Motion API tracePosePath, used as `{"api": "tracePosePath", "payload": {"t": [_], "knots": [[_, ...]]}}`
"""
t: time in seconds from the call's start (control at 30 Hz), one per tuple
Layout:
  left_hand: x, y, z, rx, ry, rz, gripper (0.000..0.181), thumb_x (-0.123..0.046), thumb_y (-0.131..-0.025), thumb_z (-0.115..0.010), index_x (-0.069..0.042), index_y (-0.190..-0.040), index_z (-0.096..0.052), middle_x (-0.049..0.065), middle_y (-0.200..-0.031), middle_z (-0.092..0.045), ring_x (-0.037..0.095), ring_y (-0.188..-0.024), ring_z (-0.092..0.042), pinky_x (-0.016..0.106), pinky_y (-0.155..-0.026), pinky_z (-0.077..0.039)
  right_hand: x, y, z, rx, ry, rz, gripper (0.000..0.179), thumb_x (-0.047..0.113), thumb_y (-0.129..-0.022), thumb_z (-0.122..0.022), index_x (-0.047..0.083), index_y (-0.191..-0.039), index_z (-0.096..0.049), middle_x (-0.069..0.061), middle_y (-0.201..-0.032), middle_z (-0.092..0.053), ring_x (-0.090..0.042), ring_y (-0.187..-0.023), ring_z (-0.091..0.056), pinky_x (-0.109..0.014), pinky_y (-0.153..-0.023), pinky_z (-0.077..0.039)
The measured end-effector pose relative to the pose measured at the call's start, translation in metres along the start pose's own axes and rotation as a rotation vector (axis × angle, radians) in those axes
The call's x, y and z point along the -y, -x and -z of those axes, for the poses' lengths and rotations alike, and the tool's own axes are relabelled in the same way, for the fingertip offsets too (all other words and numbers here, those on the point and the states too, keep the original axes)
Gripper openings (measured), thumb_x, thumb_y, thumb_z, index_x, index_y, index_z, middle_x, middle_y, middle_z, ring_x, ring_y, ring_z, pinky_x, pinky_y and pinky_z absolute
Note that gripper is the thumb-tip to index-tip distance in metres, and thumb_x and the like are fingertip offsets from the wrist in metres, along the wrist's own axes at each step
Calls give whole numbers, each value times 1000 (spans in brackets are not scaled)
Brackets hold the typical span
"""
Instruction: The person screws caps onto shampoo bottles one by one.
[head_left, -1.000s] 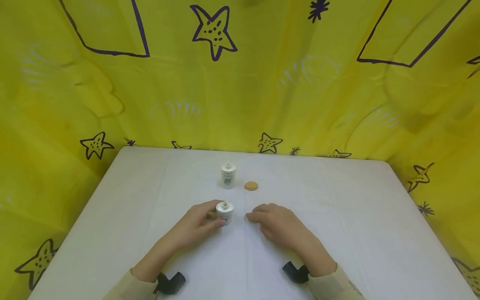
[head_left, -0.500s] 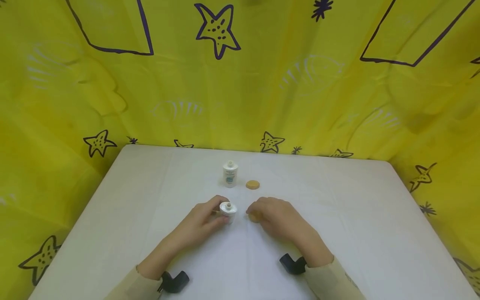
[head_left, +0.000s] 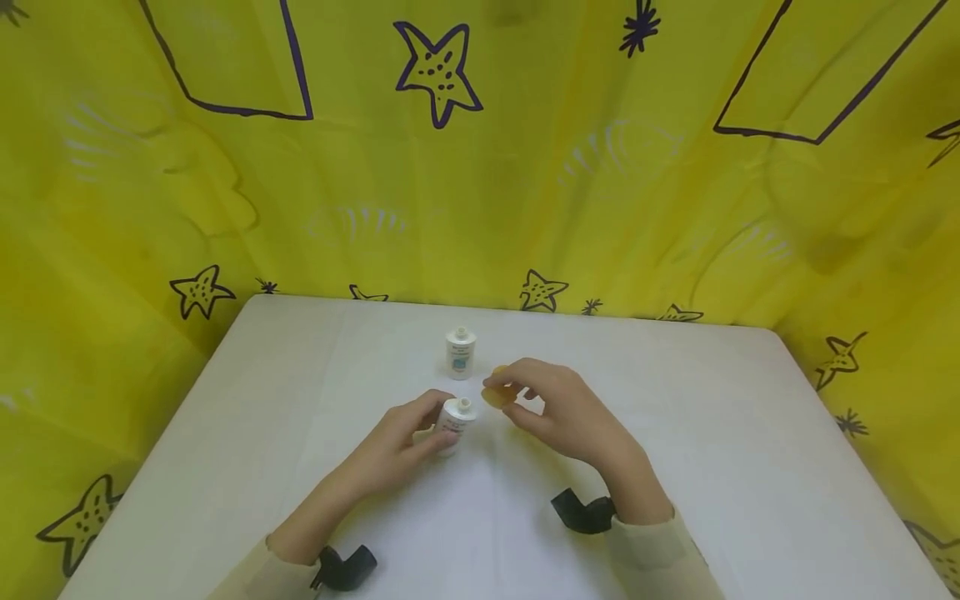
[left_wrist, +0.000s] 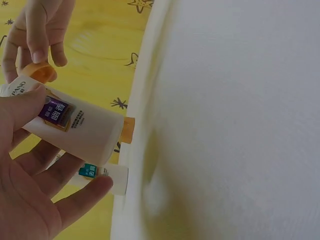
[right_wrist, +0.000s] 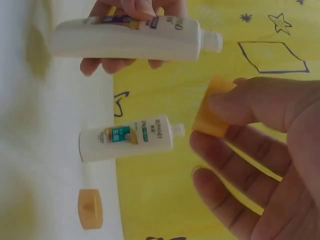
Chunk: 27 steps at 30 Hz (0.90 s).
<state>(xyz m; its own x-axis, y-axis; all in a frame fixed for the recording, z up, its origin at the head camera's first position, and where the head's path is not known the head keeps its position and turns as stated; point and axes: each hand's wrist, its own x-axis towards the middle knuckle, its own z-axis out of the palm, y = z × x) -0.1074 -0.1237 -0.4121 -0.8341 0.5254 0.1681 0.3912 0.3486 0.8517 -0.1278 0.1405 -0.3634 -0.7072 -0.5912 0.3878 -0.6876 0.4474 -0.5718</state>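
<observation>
My left hand (head_left: 401, 435) grips a white shampoo bottle (left_wrist: 80, 122) with a purple label, thumb on one side and fingers on the other. Its neck is bare and leans slightly right in the head view. Between the thumb and fingers of my right hand (head_left: 573, 408) is a yellow-orange bottle cap (right_wrist: 214, 107), held a little apart from that neck. A second white bottle (right_wrist: 127, 139), with a teal label and a bare neck, stands upright behind the held one. Another yellow-orange cap (right_wrist: 90, 209) lies on the table, mostly hidden by my right hand in the head view.
A white-covered table (head_left: 300, 367) spreads under both hands. Behind it hangs a yellow curtain (head_left: 480, 167) printed with stars and fish. Black wrist mounts (head_left: 347, 568) are strapped at both sleeves.
My right hand has picked up a cap from the table and raised it toward the held bottle. The left hand has lifted its bottle slightly and tilted it. The rear bottle stays put.
</observation>
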Motion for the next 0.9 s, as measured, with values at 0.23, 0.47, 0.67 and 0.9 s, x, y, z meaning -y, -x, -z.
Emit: {"api": "tracePosePath", "payload": {"t": [0.23, 0.47, 0.67, 0.9], "knots": [[-6, 2, -3, 56, 47, 7, 33, -23, -98, -65, -20, -130, -55, -5, -114, -67, 14, -102, -65, 31, -86, -56, 7, 6, 0, -77, -121, 33, 32, 6, -90, -70, 18, -120, -67, 6, -115, -69, -8, -97, -65, -27, -78, -56], [-10, 5, -3, 62, -11, -4, 31, -29, -99, -63, -25, -129, -56, -10, -112, -66, 11, -100, -65, 31, -82, -57, 13, 5, -3, -57, -161, 104, 30, 5, -90, -70, 15, -119, -67, 3, -113, -70, -9, -97, -65, -27, -77, -57], [-13, 8, -3, 64, -34, -25, 30, -32, -99, -62, -27, -128, -57, -14, -111, -64, 9, -98, -64, 30, -78, -56, 16, 5, -6, -39, -163, 130, 31, 3, -89, -71, 15, -117, -67, 4, -112, -69, -8, -93, -64, -27, -76, -57], [-14, 7, -3, 68, -28, -43, 28, -30, -99, -63, -27, -126, -57, -14, -111, -64, 11, -98, -64, 30, -78, -56, 18, 7, -5, -24, -125, 120, 31, 5, -89, -70, 15, -118, -68, 5, -113, -70, -6, -92, -65, -25, -76, -56]]}}
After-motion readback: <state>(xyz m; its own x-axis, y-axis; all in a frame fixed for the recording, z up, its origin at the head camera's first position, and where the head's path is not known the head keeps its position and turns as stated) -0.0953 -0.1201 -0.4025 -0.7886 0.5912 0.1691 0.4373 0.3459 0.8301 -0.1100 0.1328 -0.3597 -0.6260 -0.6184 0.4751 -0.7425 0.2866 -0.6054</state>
